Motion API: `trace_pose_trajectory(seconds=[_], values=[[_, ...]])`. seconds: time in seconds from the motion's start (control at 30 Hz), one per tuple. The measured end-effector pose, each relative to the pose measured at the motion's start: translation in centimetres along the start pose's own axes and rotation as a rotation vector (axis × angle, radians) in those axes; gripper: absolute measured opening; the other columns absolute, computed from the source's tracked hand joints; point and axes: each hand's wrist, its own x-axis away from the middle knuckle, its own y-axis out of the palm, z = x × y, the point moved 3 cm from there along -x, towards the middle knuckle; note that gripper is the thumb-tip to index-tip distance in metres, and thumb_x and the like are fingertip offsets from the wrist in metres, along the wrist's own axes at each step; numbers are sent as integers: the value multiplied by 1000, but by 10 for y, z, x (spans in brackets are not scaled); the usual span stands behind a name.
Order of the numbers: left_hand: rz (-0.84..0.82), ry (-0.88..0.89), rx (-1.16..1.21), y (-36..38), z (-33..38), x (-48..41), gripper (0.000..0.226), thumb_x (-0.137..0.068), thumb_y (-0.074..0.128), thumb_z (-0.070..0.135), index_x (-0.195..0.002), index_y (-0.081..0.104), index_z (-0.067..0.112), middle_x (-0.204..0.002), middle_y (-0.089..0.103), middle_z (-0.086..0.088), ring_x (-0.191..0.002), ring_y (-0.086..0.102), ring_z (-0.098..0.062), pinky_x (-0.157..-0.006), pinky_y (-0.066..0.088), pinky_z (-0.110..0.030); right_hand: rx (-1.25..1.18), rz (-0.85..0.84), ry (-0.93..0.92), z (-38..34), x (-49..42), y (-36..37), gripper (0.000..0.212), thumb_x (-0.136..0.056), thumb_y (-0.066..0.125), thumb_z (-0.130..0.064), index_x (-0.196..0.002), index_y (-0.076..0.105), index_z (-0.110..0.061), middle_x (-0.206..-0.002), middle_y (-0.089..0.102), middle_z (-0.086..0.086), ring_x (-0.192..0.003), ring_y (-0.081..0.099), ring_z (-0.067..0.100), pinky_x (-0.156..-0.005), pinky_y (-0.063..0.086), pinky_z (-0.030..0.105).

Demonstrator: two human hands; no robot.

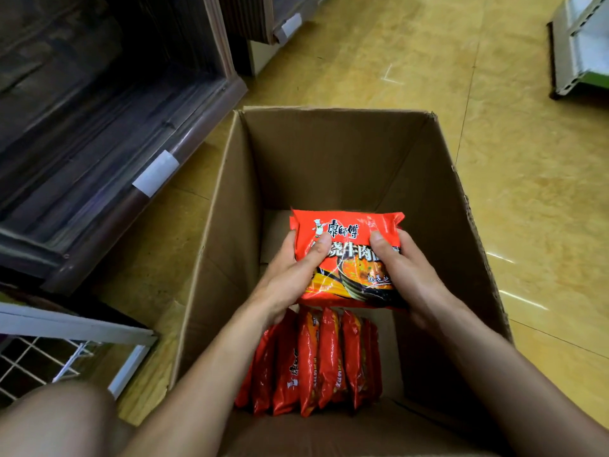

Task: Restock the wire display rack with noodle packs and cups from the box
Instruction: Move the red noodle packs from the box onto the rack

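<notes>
The fingers point(318, 252) of both hands are closed on a red noodle pack point(354, 232), thumbs pressed on its printed face and the other fingers curled out of sight underneath. The left hand point(290, 275) grips the pack's left edge and the right hand point(408, 275) grips its right edge. The pack is held flat, face up, inside an open cardboard box point(329, 153), above the box bottom. Just below it, at the near end of the box, a row of packs point(316, 361) in the same red wrapper stands on edge, side by side. The far part of the box bottom is bare cardboard. The box sits on a yellow floor point(527, 192). To its left is dark wooden shelving point(99, 127), and nearer, at the lower left, a corner of the white wire rack point(39, 361). A bare knee point(56, 420) shows beside the rack.
</notes>
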Motion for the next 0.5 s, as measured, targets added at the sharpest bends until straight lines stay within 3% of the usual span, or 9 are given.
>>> trace_pose_trajectory(seconds=[0.07, 0.2, 0.37, 0.5], values=[[13, -25, 25, -1, 0, 2, 53, -88, 65, 56, -134, 50, 36, -113, 75, 6, -96, 75, -13, -92, 59, -38, 45, 30, -34, -4, 6, 3, 56, -92, 60, -59, -140, 44, -33, -117, 69, -3, -97, 73, 18, -92, 58, 49], [45, -67, 122, -2, -2, 21, 57, -86, 69, 54, -136, 52, 32, -117, 74, 4, -104, 73, -17, -99, 55, -47, 112, 44, -82, -14, 30, 12, 53, -97, 54, -56, -142, 41, -32, -119, 66, -8, -101, 70, 12, -90, 59, 39], [110, -120, 135, -4, 10, 64, 48, -90, 68, 48, -134, 54, 34, -117, 74, 7, -104, 73, -14, -98, 56, -43, 141, 29, -45, -23, 66, 17, 40, -96, 54, -57, -131, 46, -39, -114, 68, -11, -99, 71, 10, -91, 58, 39], [65, -121, 6, -13, 41, 97, 47, -88, 68, 51, -131, 56, 36, -114, 75, 11, -103, 73, -9, -97, 56, -38, 23, 3, 0, -39, 101, 14, 35, -98, 56, -49, -130, 50, -37, -116, 70, -7, -99, 73, 10, -85, 60, 35]])
